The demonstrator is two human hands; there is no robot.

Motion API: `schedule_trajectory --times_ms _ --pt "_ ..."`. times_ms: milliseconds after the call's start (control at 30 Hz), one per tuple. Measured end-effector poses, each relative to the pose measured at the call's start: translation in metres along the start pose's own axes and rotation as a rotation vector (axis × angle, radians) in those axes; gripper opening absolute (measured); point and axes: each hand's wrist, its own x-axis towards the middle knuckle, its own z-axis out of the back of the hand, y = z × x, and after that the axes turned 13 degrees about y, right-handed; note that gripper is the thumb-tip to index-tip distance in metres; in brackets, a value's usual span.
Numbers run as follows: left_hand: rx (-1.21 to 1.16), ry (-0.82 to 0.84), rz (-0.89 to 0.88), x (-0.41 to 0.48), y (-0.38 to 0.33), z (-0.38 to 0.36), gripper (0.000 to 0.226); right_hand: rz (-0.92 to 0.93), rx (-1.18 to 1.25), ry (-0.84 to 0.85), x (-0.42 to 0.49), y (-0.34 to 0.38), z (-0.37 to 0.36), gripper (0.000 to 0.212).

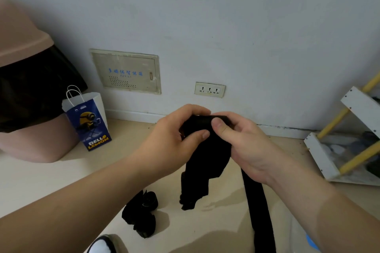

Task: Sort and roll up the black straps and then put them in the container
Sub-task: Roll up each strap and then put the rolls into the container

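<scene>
I hold a black strap (pixel 207 156) up in front of the wall with both hands. My left hand (pixel 174 135) pinches its top end from the left and my right hand (pixel 240 139) grips the same end from the right, thumb on top. A folded part of the strap hangs down between my hands, and a long tail (pixel 258 207) runs down past my right wrist and out of view at the bottom. On the floor lower left lies a heap of more black straps (pixel 141 213).
A pink bin with a black liner (pixel 26 80) stands at the left, with a blue paper bag (pixel 90 121) beside it. A white and yellow rack (pixel 347 135) stands at the right by the wall. A shoe tip (pixel 102 245) shows at the bottom.
</scene>
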Motion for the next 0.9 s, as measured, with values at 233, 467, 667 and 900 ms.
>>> schedule_trajectory --times_ms 233,467,667,900 --pt "-0.579 0.224 0.309 -0.004 -0.012 0.000 0.040 0.136 -0.125 0.015 -0.003 0.002 0.001 0.033" --pt "-0.493 0.027 0.274 0.003 -0.006 -0.007 0.027 0.073 -0.101 0.026 -0.002 0.000 0.000 0.033" --pt "-0.425 -0.047 0.146 0.000 -0.013 -0.006 0.008 -0.039 -0.033 0.133 -0.005 0.004 -0.004 0.045" --pt "-0.218 -0.032 0.124 -0.003 -0.012 -0.014 0.016 -0.100 -0.101 0.015 -0.001 -0.003 -0.014 0.060"
